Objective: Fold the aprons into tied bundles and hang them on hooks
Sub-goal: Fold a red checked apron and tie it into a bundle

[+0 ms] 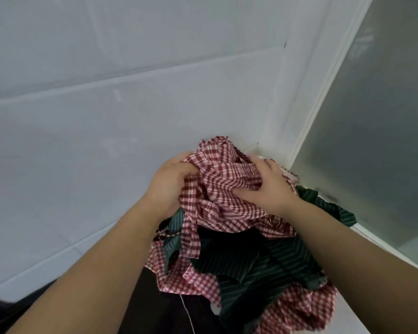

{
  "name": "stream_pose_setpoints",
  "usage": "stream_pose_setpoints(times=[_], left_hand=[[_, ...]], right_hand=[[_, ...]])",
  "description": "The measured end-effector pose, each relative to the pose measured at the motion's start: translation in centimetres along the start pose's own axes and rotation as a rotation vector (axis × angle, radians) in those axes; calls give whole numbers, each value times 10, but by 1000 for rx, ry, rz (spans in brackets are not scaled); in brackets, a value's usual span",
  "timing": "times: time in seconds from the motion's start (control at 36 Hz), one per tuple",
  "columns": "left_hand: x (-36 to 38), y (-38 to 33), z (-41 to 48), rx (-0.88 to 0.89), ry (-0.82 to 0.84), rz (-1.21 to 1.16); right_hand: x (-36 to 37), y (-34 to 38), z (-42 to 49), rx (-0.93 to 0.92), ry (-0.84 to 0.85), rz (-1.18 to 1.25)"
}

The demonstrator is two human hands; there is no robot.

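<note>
Lower centre of head view: left hand [170, 186] and right hand [267, 186] both gripping red checked apron [223, 182], fingers curled into crumpled cloth, likely gathering it off pile for folding. Beneath, toward lower right, dark green striped apron [258, 263] lying tangled with more red check. Upper left: white tiled wall [106, 92]; no hooks showing.

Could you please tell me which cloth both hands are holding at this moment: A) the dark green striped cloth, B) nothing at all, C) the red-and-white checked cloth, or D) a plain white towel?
C: the left hand and the right hand both curl their fingers into the red-and-white checked cloth, while the dark green striped cloth lies lower in the pile.
</note>
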State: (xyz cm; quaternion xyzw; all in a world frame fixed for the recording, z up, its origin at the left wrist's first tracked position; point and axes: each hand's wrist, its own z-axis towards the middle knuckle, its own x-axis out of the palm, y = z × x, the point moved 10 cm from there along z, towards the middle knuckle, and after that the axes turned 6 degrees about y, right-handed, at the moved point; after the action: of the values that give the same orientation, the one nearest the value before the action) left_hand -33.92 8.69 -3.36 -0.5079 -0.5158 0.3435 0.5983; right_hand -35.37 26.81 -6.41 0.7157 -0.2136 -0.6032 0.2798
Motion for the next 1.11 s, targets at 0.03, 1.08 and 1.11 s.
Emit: stream_pose_setpoints(times=[0.03,1.08,1.11], left_hand=[[0,-8,-7,11,-12,-60],[-209,-14,-532,-176,-1315,795],[-216,-17,-535,-193,-1263,832]], right_hand=[[3,7,-2,-32,18,5],[141,170,-270,-279,-185,17],[153,184,-273,-306,-151,53]])
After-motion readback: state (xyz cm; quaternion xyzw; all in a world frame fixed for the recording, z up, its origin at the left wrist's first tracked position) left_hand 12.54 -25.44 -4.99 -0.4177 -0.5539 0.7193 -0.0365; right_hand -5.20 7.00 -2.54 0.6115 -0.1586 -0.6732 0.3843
